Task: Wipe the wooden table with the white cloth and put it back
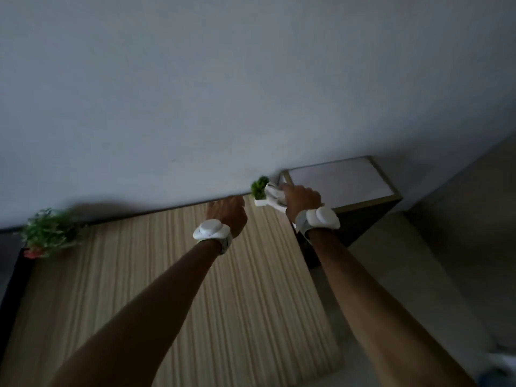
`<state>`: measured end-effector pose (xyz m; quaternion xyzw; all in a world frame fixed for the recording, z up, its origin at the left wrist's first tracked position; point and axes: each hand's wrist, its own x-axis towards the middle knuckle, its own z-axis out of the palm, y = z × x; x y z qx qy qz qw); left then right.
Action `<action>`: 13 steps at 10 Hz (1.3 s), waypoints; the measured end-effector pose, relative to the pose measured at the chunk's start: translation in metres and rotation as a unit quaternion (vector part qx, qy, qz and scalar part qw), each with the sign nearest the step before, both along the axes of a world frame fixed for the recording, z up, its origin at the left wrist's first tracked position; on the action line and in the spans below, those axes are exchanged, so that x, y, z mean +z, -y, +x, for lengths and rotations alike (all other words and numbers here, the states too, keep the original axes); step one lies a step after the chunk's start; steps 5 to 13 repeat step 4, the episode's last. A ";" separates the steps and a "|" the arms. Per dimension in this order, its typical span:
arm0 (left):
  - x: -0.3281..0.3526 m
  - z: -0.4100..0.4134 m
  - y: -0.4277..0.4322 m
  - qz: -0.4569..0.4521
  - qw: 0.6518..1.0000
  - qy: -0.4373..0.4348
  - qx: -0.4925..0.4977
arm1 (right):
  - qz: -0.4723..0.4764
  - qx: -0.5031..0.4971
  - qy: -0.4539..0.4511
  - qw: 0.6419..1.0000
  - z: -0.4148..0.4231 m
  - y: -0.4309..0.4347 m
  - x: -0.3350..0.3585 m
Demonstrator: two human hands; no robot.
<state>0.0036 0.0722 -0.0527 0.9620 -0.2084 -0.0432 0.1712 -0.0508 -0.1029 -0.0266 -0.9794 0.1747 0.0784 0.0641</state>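
Note:
The wooden table (173, 297) has a light striped top and fills the lower middle of the view, against a pale wall. My right hand (301, 201) is shut on the bunched white cloth (275, 195) at the table's far right corner. My left hand (229, 215) hovers over the far edge of the table with its fingers curled in and nothing visible in it. Both wrists wear white bands. The fingertips of both hands are hidden behind the backs of the hands.
A small green plant in a white pot (260, 191) stands right beside the cloth. A bigger plant in a red pot (47, 233) sits at the far left corner. A dark cabinet with a white top (343, 180) adjoins the table on the right.

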 end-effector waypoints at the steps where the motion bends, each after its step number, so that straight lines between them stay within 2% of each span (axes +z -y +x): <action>1: 0.000 0.008 0.030 0.004 1.000 0.007 -0.003 | -0.033 -0.041 0.056 0.997 0.013 0.042 -0.006; 2: -0.017 0.007 0.053 0.022 0.999 -0.029 -0.005 | -0.033 -0.051 -0.013 0.998 0.010 0.070 -0.053; 3: -0.034 0.001 0.054 0.042 0.997 -0.061 -0.023 | 0.028 -0.032 -0.108 0.993 -0.005 0.072 -0.090; 4: -0.036 -0.004 0.045 0.039 0.996 -0.074 -0.018 | 0.041 -0.080 -0.062 0.994 -0.004 0.062 -0.091; 13: -0.036 -0.004 0.045 0.039 0.996 -0.074 -0.018 | 0.041 -0.080 -0.062 0.994 -0.004 0.062 -0.091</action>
